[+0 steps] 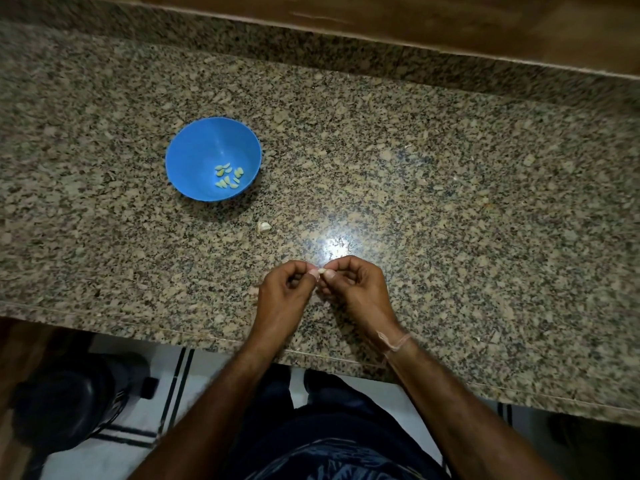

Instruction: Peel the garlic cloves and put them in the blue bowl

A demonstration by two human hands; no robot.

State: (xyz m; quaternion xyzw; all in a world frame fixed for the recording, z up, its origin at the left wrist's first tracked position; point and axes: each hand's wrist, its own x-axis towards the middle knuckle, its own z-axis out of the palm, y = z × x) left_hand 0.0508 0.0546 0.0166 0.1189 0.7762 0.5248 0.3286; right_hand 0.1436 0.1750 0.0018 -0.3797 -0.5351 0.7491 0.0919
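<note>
Pinching one garlic clove (322,271) w/ left hand (287,289) & right hand (353,289), fingers of both curled in tight, thumb tips meeting on it. Holding it just above tabletop (450,202), close to front edge, approx mid-width. Can't tell how much skin is left: too small, mostly hidden by fingertips.

Note blue bowl (207,147) toward left side of tabletop, about midway front to back, well apart from hands, w/ small heap of peeled cloves (228,176) at its bottom. Note also one loose clove (264,226), prob unpeeled, between bowl & hands, nearer bowl.

Risks, judged from here:
- Slipping out of pinch. Small, smooth once bare, squeezed from both sides, so could shoot out. W/ front edge this near, prob goes over it & down to floor (114,459).
- Losing it on tabletop. Blends w/ speckled stone, so hard to spot after a drop. Same for skin scraps.
- Digging nails in too hard: bruised or split clove.
- Missing bowl. Needs a long reach left & back, and tossing instead of placing could bounce it off the rim. Better to carry right over rim before letting go.
- Knocking loose clove w/ a hand en route, since lying almost on that path.
- Shoving bowl: looks light, sits on glossy stone, likely to slide or tip if bumped.
- Dropping skin in w/ clove if bits cling to fingers.
</note>
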